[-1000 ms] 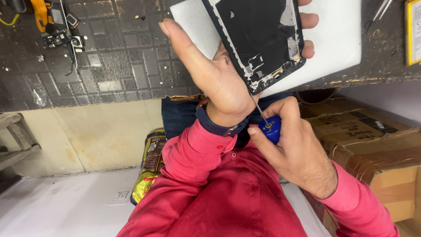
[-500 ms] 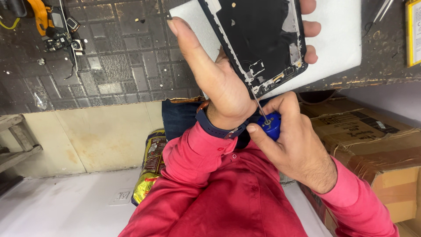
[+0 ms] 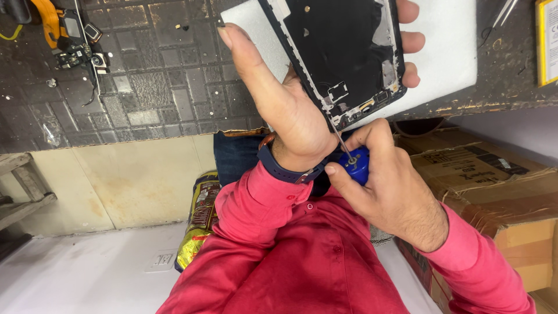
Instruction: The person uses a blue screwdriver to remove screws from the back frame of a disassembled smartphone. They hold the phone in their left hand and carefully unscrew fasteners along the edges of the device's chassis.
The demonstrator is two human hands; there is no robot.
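The left hand (image 3: 290, 110) is gripping the opened phone (image 3: 343, 55) by its long edges, thumb on one side and fingers curled round the other, holding it above the white foam pad (image 3: 442, 52) at the near edge of the bench (image 3: 145, 75). The right hand (image 3: 389, 186) is closing around the blue-handled screwdriver (image 3: 354, 163), its thin shaft angling up to the phone's lower corner. A tilted tip is likely slipping off the screw, scratching nearby components. Both wrists are bending toward each other.

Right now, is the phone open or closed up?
Open. The phone has its back cover off, showing bare inner parts, and the screwdriver tip touches its lower edge.
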